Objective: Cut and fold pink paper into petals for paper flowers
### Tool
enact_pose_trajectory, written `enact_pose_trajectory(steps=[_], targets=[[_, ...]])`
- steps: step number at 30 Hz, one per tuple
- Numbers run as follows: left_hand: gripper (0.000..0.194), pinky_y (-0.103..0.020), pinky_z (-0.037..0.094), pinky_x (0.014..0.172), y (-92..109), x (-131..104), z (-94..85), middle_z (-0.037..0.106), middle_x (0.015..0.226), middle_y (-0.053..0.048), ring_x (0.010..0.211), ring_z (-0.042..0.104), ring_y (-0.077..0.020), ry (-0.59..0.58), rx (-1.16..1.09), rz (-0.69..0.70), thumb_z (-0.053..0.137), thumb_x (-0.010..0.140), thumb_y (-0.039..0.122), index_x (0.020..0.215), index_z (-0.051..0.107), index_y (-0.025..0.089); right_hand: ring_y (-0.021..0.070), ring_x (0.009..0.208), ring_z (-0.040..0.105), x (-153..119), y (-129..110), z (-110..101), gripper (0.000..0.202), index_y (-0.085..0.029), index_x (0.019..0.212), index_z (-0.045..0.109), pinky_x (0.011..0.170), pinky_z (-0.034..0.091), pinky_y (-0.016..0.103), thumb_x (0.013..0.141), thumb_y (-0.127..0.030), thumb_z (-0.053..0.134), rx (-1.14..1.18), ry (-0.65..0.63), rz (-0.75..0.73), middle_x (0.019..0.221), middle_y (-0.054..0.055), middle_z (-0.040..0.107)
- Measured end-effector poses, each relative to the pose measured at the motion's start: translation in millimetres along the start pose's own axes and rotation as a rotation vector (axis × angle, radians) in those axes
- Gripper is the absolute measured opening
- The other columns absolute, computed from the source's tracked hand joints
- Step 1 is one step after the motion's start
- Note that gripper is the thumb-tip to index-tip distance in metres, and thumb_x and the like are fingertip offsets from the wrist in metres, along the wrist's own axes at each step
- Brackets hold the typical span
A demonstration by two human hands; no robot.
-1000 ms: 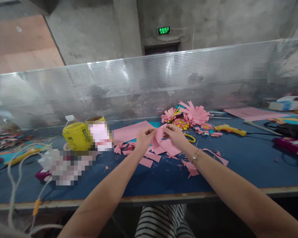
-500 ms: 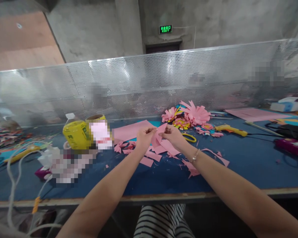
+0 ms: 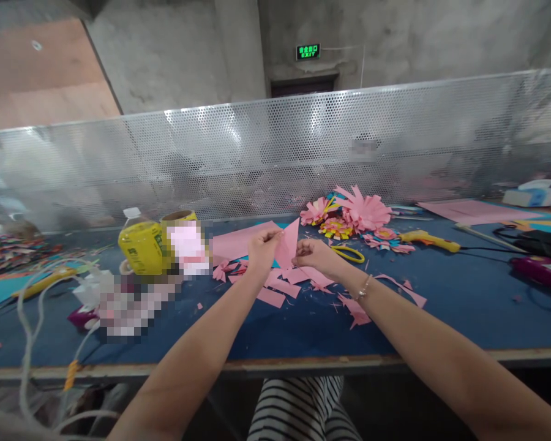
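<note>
A folded pink paper (image 3: 287,245) with a pointed top is held up above the middle of the blue table. My left hand (image 3: 264,248) pinches its left edge between thumb and fingers. At its lower right edge, my right hand (image 3: 313,256) has its fingers closed on the paper. Beneath both hands lie several cut pink strips (image 3: 280,286) and scraps. Behind my left hand rests a larger pink sheet (image 3: 239,241). Yellow-handled scissors (image 3: 349,254) lie just beyond my right hand, partly hidden.
Paper flowers (image 3: 360,211) are piled at the back, beside a yellow glue gun (image 3: 429,240). On the left stand a yellow-labelled bottle (image 3: 142,248), a tape roll (image 3: 179,215) and white cables (image 3: 25,337). A perforated metal screen (image 3: 239,159) runs behind the table.
The pink paper has been turned more upright, with its point higher. My left hand has moved slightly up and left; my right hand has shifted down to the paper's lower edge.
</note>
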State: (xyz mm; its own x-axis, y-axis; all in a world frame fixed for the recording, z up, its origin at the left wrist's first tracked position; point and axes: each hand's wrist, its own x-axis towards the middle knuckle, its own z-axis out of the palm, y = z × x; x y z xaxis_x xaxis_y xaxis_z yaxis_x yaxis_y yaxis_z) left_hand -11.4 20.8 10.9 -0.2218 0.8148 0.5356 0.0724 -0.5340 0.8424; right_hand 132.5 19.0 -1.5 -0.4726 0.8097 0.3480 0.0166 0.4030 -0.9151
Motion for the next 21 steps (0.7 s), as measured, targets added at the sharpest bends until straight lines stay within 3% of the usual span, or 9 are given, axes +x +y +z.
enact_pose_trajectory(steps=[5,14,21], targets=[[0.014,-0.025,0.043,0.066,-0.4,-0.2,-0.3,0.065,0.069,-0.002,0.066,0.056,-0.0123,-0.057,0.033,0.002,0.059,0.060,0.026,0.068,0.063,0.015,0.0082,0.055,0.051,-0.1,-3.7,-0.6,0.019,-0.014,0.063,0.050,0.058,0.042,0.025,0.055,-0.024,0.064,0.002,-0.006,0.046,0.057,-0.003,0.052],[0.011,-0.026,0.043,0.070,1.6,0.1,0.2,0.066,0.072,-0.002,0.070,0.058,-0.0131,-0.185,0.138,0.055,0.057,0.062,0.022,0.069,0.063,0.016,0.0069,0.048,0.047,7.7,0.0,-7.7,0.025,-0.016,0.058,0.045,0.052,0.042,0.023,0.058,-0.033,0.063,0.053,0.263,-0.042,0.050,-0.006,0.047],[0.012,-0.027,0.044,0.067,2.2,-1.1,0.3,0.065,0.071,-0.003,0.067,0.058,-0.0134,-0.231,0.136,0.069,0.057,0.063,0.022,0.069,0.064,0.016,0.0073,0.047,0.047,4.8,-0.8,-9.3,0.023,-0.016,0.056,0.048,0.050,0.040,0.022,0.062,-0.035,0.060,0.174,0.282,-0.079,0.050,-0.004,0.049]])
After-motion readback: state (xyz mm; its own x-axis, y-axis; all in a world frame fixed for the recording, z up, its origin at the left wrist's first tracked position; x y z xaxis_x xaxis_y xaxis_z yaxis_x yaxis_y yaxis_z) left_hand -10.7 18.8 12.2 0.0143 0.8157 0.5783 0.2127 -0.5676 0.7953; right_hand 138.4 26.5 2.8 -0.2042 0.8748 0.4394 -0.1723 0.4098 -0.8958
